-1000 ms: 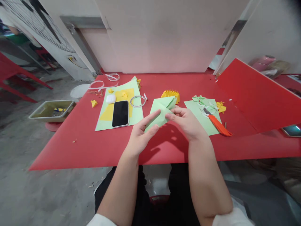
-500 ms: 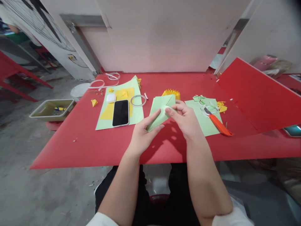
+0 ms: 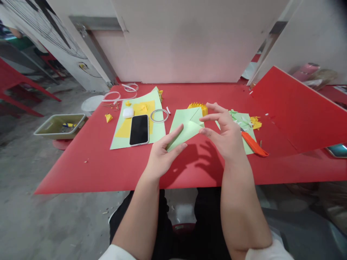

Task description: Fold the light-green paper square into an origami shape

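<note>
A folded sheet of light green paper (image 3: 187, 126) is held above the red table (image 3: 108, 173), its creases and a raised flap facing up. My left hand (image 3: 162, 153) pinches its lower left edge between thumb and fingers. At the paper's right edge is my right hand (image 3: 223, 131), fingers spread and curved; whether the fingertips touch the paper is hard to tell. Behind the paper sits a folded yellow paper piece (image 3: 200, 107) with a spiky rim, partly hidden.
Left on the table are a phone (image 3: 139, 130), a white case (image 3: 128, 113), a tape ring (image 3: 159, 116) and green sheets (image 3: 159, 130). To the right lie an orange-handled cutter (image 3: 253, 143), paper scraps (image 3: 244, 121) and a raised red board (image 3: 300, 112).
My right hand has loosened its pinch on the green paper and moved right, its fingers spreading. The paper has turned flatter in my left hand, showing more of its folds.
</note>
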`<state>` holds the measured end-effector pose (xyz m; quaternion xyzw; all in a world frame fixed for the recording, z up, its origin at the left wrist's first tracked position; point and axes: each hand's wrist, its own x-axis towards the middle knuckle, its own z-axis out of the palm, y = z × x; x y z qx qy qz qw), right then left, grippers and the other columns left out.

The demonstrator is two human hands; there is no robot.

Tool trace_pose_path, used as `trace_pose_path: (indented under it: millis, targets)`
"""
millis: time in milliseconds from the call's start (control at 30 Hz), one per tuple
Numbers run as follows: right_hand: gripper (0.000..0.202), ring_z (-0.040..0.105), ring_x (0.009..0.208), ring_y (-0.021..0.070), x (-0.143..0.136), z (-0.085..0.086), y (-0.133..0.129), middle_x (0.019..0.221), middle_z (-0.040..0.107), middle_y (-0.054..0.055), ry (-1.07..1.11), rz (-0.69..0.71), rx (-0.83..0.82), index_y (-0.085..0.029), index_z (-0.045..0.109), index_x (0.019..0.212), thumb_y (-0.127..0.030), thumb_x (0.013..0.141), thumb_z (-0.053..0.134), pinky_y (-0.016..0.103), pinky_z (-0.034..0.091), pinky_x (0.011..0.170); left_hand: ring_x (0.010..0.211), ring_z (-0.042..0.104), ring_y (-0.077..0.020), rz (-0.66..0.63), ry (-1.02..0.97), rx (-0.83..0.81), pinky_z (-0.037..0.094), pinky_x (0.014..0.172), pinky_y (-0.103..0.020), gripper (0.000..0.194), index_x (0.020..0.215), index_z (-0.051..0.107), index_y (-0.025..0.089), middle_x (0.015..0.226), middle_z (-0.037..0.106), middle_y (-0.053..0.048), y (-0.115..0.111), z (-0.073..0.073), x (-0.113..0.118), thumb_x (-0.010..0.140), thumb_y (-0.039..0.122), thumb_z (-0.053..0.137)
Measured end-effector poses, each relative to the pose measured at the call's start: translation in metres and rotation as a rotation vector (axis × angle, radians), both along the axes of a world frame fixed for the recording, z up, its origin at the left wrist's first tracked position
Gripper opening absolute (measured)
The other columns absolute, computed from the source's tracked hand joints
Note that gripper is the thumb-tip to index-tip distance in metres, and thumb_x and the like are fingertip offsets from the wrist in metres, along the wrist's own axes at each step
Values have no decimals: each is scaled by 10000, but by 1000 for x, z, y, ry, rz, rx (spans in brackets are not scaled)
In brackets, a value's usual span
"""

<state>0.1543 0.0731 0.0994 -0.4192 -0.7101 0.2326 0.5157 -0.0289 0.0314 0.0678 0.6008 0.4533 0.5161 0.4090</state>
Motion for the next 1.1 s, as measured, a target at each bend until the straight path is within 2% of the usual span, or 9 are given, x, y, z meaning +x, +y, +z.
trace_pose_path:
  millis: [233, 367, 500, 633, 833, 933, 1100]
  targets:
    - [176, 244, 1365, 281, 4, 4, -3, 1350, 459, -29, -113, 0, -92, -283, 671, 809, -419, 700, 698, 515, 234, 1099, 991, 623, -203, 1, 106, 44, 507, 829, -286, 496, 1275, 514, 265, 1150, 651, -28, -1, 3, -1, 796, 310, 630]
    - [146, 290, 1344, 271, 3, 2, -3, 1308, 486, -15, -100, 11, -143, -259, 665, 738, -396, 700, 701, 510, 224, 1103, 997, 616, -199, -22, 154, 54, 506, 823, -278, 505, 1287, 499, 278, 1153, 648, -16, -1, 3, 0, 800, 312, 624]
    - [97, 333, 1320, 248, 0, -2, -1, 1291, 485, -21, -26, 20, -134, -263, 673, 719, -360, 725, 685, 495, 247, 1097, 927, 646, -206, -28, 163, 20, 526, 792, -311, 554, 1307, 474, 284, 1048, 689, -6, -1, 2, 2, 781, 324, 644]
    - [108, 337, 1313, 250, -4, -5, 2, 1280, 487, -19, 27, -7, -71, -268, 670, 720, -375, 723, 683, 517, 256, 1087, 988, 638, -217, -51, 134, 5, 508, 856, -335, 514, 1313, 469, 265, 1080, 684, -24, -1, 2, 3, 817, 307, 602]
    - [121, 377, 1284, 247, -8, -7, 3, 1267, 500, 2, 31, -35, -55, -257, 651, 732, -376, 736, 671, 507, 292, 1069, 1073, 604, -203, -154, 61, -35, 464, 935, -315, 467, 1317, 463, 262, 1207, 623, -23, -2, 2, 4, 859, 315, 541]
    - [149, 397, 1273, 232, -12, -10, 4, 1289, 479, 18, 53, -63, -62, -262, 637, 825, -386, 746, 660, 474, 326, 1057, 1092, 593, -201, -157, 7, -50, 453, 962, -329, 465, 1321, 458, 265, 1255, 590, -22, -1, 2, 5, 865, 326, 530]
    - [446, 340, 1320, 217, -14, -9, 3, 1394, 392, 28, 75, -23, -72, -326, 508, 1167, -404, 752, 653, 429, 385, 1019, 1089, 594, -224, -75, -4, -78, 459, 957, -379, 526, 1333, 437, 271, 1227, 609, -34, -1, 1, 6, 831, 335, 582]
